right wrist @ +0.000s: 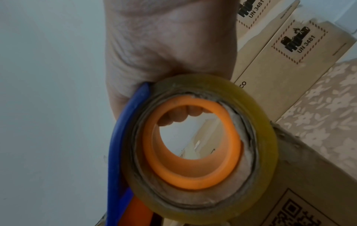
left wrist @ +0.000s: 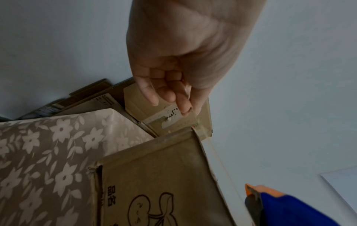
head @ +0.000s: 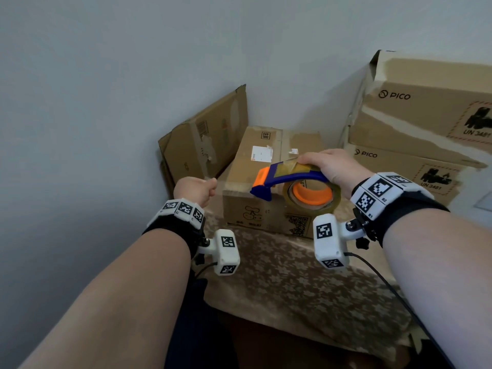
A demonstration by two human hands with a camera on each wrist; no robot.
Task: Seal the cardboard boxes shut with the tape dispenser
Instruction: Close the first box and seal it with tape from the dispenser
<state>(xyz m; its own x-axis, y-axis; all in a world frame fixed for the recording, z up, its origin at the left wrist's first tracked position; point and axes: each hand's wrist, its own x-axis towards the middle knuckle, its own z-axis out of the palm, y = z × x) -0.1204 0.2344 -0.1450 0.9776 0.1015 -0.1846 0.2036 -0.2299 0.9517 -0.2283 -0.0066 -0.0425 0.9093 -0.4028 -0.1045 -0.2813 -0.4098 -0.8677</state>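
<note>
A brown cardboard box (head: 245, 166) stands on the table with its flaps down. My right hand (head: 330, 166) grips the blue and orange tape dispenser (head: 290, 179) from above and holds it just over the box's near top edge. Its fingers curl into the roll of clear tape (right wrist: 257, 122). My left hand (head: 195, 189) hovers off the box's near left corner, thumb and fingers pinched together. A faint clear tape strip (head: 233, 185) runs from that pinch to the dispenser's orange front. In the left wrist view the curled fingers (left wrist: 170, 91) hang above the box (left wrist: 158, 175).
Flattened cardboard (head: 205, 139) leans on the wall behind the box at the left. Two stacked PICO boxes (head: 426, 115) stand close on the right. The table (head: 292, 288) wears a floral cloth, and its near part lies bare. A black cable trails from my right wrist.
</note>
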